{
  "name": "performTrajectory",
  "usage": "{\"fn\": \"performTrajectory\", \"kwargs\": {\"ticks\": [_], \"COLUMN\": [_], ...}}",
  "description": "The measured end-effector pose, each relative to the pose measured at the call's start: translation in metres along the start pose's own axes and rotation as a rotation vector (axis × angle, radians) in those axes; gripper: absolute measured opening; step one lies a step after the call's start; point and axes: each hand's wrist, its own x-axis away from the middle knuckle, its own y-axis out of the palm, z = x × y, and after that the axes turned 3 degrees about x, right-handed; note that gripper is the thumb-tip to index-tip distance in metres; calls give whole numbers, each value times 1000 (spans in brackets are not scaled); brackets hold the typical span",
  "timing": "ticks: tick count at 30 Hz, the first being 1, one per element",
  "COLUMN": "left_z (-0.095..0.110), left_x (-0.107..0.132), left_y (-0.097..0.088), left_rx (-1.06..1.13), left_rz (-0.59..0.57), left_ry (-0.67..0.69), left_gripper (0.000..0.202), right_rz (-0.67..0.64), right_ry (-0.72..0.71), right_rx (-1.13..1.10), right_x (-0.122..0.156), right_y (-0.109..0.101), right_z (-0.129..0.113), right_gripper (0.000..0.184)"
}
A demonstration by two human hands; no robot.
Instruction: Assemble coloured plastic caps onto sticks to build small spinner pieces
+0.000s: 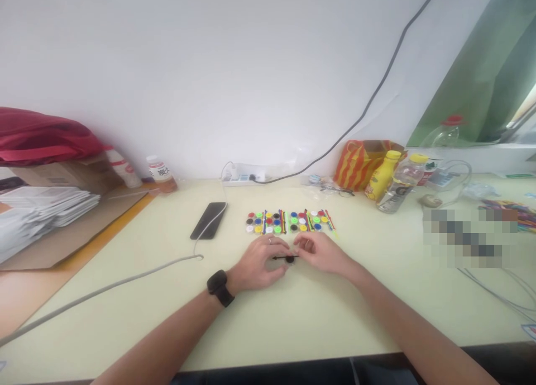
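In front of me, a small black disc piece (pixel 290 260) with a pale base lies between my hands, a thin black stick (pixel 280 257) running across it. My left hand (pixel 262 263), with a ring and a black watch, curls its thumb and fingers around the disc from the left. My right hand (pixel 320 253) pinches the right end of the stick, with its fingertips partly hidden. Just beyond both hands, coloured discs (pixel 277 222) stand in rows, with thin coloured sticks (pixel 310 222) laid between the groups.
A dark phone (pixel 209 220) with a cable lies left of the discs. Along the wall are a power strip (pixel 245 176), a striped bag (pixel 354 164), a yellow bottle (pixel 383 175) and a clear bottle (pixel 402 185). White packets (pixel 50 203) are stacked left; coloured sticks (pixel 508 209) lie right.
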Motion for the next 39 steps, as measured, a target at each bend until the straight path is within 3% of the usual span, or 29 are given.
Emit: {"fn": "performTrajectory", "kwargs": {"ticks": [4,7,11,12,17,22,30,34,39], "left_z": [-5,-10,-12,-11,-11,-14,-23,-27,-29], "left_x": [1,1,1,1,1,-2,-6,-6,-6], "left_y": [-4,-3,-3,-3,-4,-4,-3,-2,-1], "left_rx": [70,69,50,44,28,22,5,-7,-18], "left_rz": [159,203,236,253,303,349,405,425,430], "left_ry": [-60,-84,-99,-102,-112,-126,-167,-160,-159], "left_gripper": [35,29,26,25,23,20,17,17,17], "right_rz": [149,211,-222,-249,127,236,615,629,465], "right_ry": [49,117,61,41,129,117,211,185,67], "right_rx": [193,250,-87,-179,-308,-271,-159,-12,47], "right_x": [5,12,20,20,10,3,-2,-4,-3], "right_y": [-3,-4,-15,-18,-27,-36,-77,-80,-61], "right_z": [-10,-22,-37,-39,-30,-16,36,48,32], "right_gripper": [35,35,69,72,67,57,46,43,44]}}
